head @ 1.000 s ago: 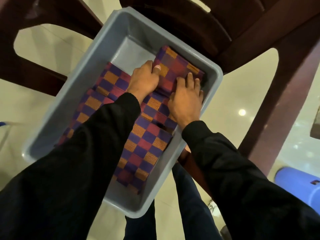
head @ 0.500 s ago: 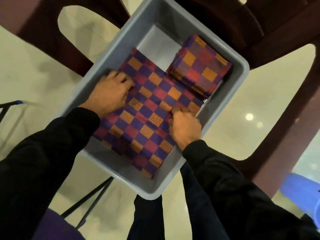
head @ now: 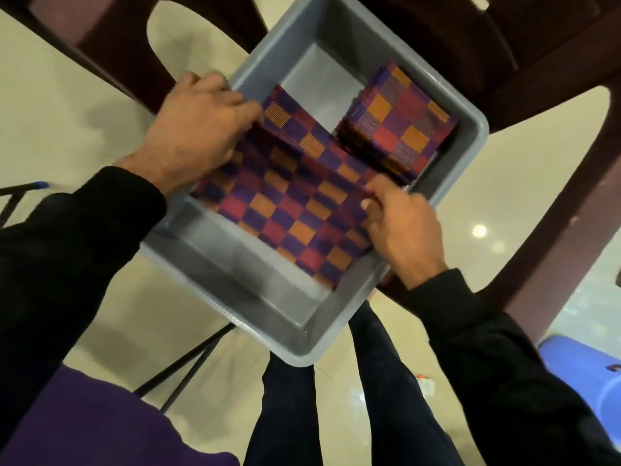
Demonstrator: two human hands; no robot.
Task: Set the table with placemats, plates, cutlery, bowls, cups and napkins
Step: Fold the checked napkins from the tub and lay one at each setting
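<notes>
Head view: mid-frame, left hand [head: 198, 129] and right hand [head: 400, 223] pinch opposite edges of a purple-and-orange checkered cloth placemat [head: 295, 203] inside the grey plastic tub [head: 255, 317].

The tub [head: 463, 136] at the frame's centre looked like smooth grey plastic with a dull sheen. The placemat [head: 295, 203] in it was woven cloth, matt, checked purple, red and orange; the folded stack [head: 400, 119] at upper right matched it. The floor [head: 80, 105] was glossy pale tile, showing lamp glare. The chair [head: 504, 62] at top looked like dark, smooth plastic.
</notes>
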